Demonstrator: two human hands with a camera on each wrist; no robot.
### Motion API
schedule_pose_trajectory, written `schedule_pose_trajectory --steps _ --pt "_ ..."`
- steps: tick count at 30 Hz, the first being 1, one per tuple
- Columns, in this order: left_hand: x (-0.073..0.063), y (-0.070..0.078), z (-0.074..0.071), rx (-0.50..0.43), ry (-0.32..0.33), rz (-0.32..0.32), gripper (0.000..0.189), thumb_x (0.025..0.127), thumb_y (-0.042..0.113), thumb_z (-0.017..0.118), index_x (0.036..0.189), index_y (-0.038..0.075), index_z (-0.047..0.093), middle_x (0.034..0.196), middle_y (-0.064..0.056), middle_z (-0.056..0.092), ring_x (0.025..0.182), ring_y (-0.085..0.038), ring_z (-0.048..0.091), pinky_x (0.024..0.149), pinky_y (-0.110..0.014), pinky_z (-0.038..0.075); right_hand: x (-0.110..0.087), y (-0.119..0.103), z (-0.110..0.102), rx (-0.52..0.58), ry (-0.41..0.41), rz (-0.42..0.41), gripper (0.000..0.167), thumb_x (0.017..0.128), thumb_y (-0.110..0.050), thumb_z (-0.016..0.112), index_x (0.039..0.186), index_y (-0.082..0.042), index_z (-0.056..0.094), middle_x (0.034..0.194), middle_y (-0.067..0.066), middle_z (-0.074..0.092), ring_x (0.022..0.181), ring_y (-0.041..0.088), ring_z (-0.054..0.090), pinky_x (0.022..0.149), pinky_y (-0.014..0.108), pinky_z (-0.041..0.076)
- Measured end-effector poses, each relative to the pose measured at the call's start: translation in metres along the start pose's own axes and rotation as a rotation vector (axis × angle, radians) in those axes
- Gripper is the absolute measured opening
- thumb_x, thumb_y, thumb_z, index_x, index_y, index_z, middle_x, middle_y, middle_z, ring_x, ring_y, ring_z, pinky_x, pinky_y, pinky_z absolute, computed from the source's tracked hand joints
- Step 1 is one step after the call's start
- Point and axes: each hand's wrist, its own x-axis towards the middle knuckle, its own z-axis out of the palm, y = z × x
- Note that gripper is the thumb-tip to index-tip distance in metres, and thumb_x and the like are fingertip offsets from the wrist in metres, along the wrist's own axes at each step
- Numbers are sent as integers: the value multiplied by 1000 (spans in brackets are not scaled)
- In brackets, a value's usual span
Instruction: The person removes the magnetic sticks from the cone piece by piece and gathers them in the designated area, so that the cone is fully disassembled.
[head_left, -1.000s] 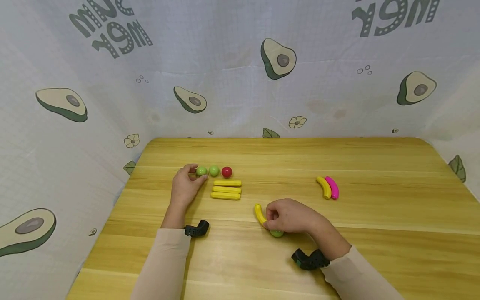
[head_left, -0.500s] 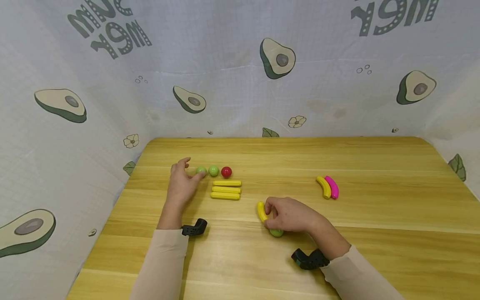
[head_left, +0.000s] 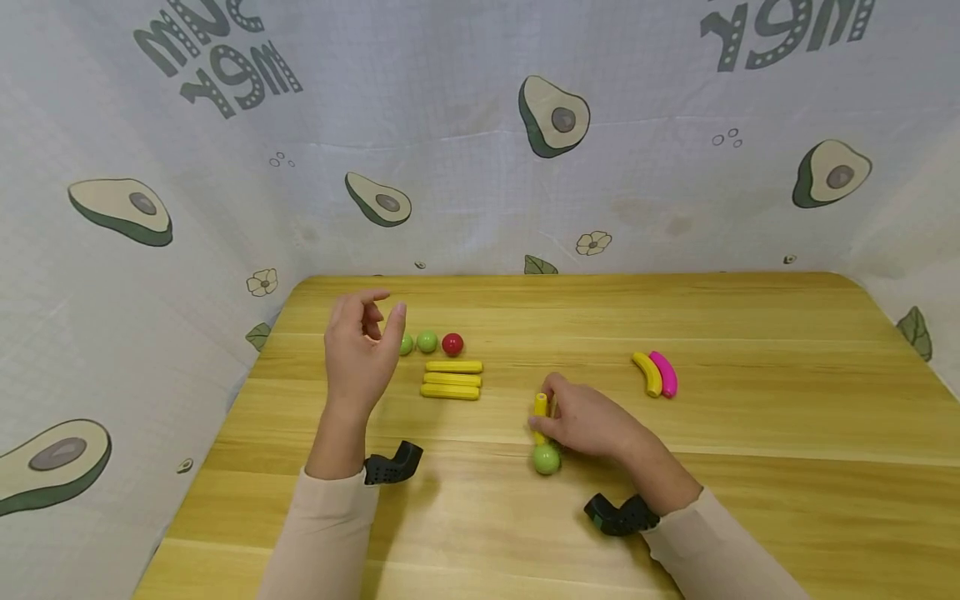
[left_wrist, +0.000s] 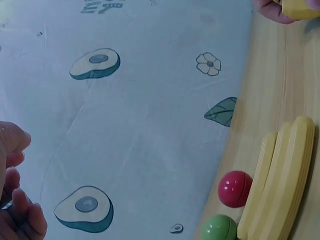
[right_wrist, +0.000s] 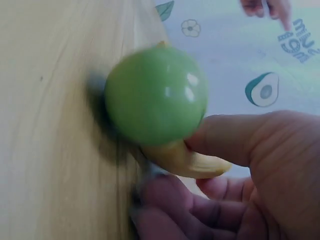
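My right hand (head_left: 596,421) pinches a short yellow curved rod (head_left: 540,406) between thumb and fingers near the middle of the table. At the rod's near end sits a glossy green ball (head_left: 546,459); in the right wrist view this ball (right_wrist: 155,95) is large and overlaps the rod (right_wrist: 187,162). Raised at the left, my left hand (head_left: 356,358) is empty, its fingers loosely bent and thumb apart. Just beyond its thumb lie two green balls (head_left: 427,341), the left one partly hidden, and a red ball (head_left: 453,344) in a row.
Three straight yellow rods (head_left: 452,379) lie side by side below the ball row. Farther right, a yellow curved rod (head_left: 647,374) rests against a magenta one (head_left: 664,374). A white avocado-print cloth (head_left: 465,167) hangs behind the wooden table (head_left: 750,500).
My left hand has left the leftmost green ball and risen. The right hand has swung the curved rod so that it points away, and the green ball now shows fully.
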Motion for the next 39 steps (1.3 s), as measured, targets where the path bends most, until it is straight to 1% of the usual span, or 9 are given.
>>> schedule_pose_trajectory --steps 2,5,11,15,18,21,24,31,39 --pt "-1 5 3 -32 -3 86 21 93 8 73 111 -2 67 83 -16 53 72 -20 47 69 -26 41 1 2 -1 -25 31 29 35 95 -35 71 105 -8 52 69 1 51 60 16 47 57 29 38" --pt "-4 12 8 -63 -64 146 20 91 7 75 108 -2 68 81 -13 56 71 -19 52 67 -24 47 1 3 -3 -63 75 84 33 94 -37 71 94 -11 51 69 1 48 60 17 45 56 29 35" --pt "-17 33 24 -75 -339 196 6 95 12 72 96 6 72 80 -3 62 69 -10 56 62 -25 52 3 8 -7 -77 125 128 28 89 -31 71 91 -10 53 72 3 52 63 19 48 57 29 35" --pt "-27 46 38 -59 -557 186 7 97 17 71 93 11 73 82 2 64 72 -7 56 64 -22 52 5 9 -8 -75 132 129 29 86 -28 71 101 -7 57 70 3 54 61 18 49 55 29 36" --pt "-33 50 47 -6 -765 141 9 97 22 71 95 14 73 86 5 66 74 -6 56 66 -19 50 6 9 -9 -81 133 132 32 89 -29 70 109 -7 58 68 2 54 58 17 49 54 28 37" --pt "-39 52 55 70 -957 87 12 96 26 72 99 14 74 90 5 68 77 -5 57 69 -19 49 6 9 -9 -90 140 131 31 93 -32 68 107 -6 58 67 1 53 58 16 49 54 28 36" --pt "-45 53 62 110 -1072 38 24 94 32 75 107 12 74 99 2 71 82 -6 60 75 -20 51 5 10 -9 -91 157 124 32 95 -34 67 101 -5 56 67 1 51 58 16 48 53 28 36" --pt "-59 50 82 101 -1113 -53 43 83 40 85 113 12 73 106 1 73 93 -8 63 85 -22 52 3 8 -9 -69 198 121 41 95 -42 71 101 -5 54 65 1 49 54 15 45 51 26 34" --pt "-65 45 88 88 -1083 -28 29 88 33 82 106 13 73 99 4 73 89 -5 63 82 -19 52 3 8 -11 -28 211 115 41 97 -42 68 107 -5 55 62 -1 48 53 15 44 51 27 34"
